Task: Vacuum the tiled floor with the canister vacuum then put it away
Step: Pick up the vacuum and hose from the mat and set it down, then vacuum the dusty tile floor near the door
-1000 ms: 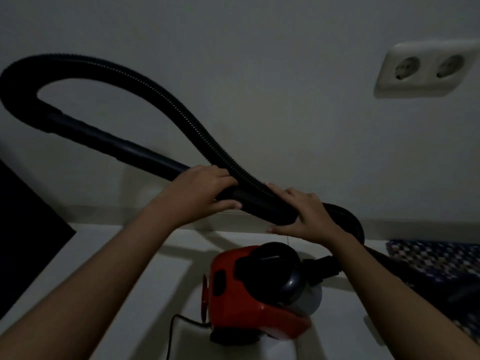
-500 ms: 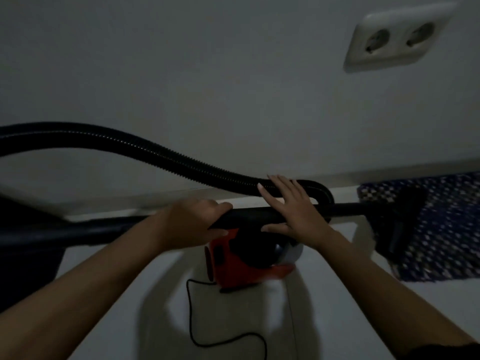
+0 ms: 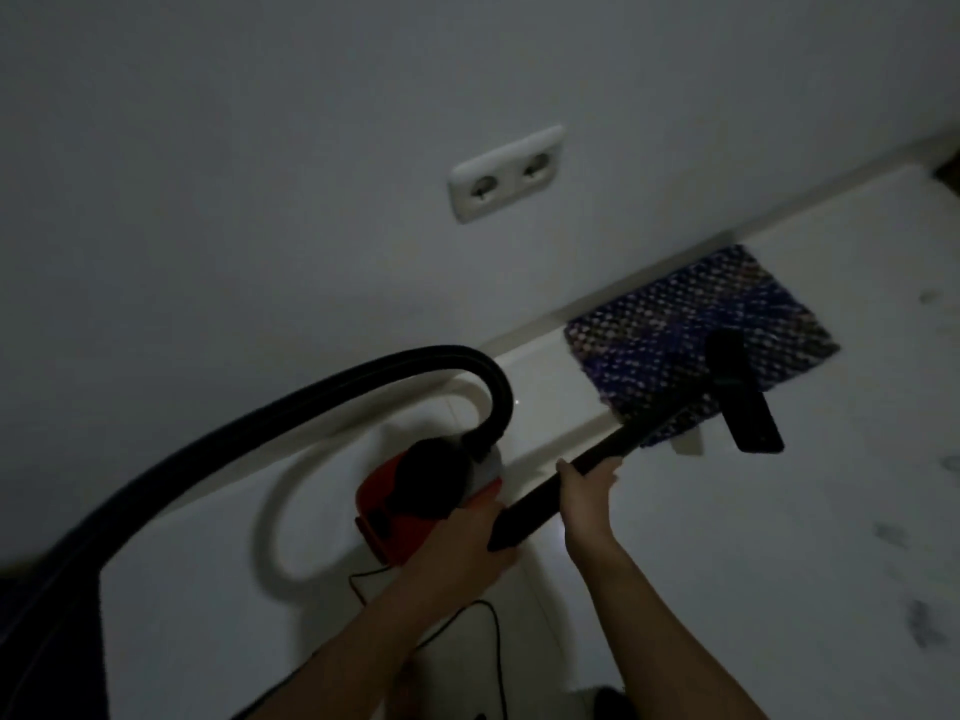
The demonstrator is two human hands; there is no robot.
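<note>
Black plastic vacuum wand (image 3: 639,439) is gripped by both hands, right hand (image 3: 587,493) ahead of left hand (image 3: 467,537). Red canister vacuum (image 3: 410,496) sits on white tiled floor (image 3: 779,563) just beyond the left hand.

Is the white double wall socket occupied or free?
Free: both round openings of the white double wall socket show no plug.

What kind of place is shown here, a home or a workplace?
Probably a room in a home: a white tiled floor, a small woven mat against the wall, and a red canister vacuum.
</note>
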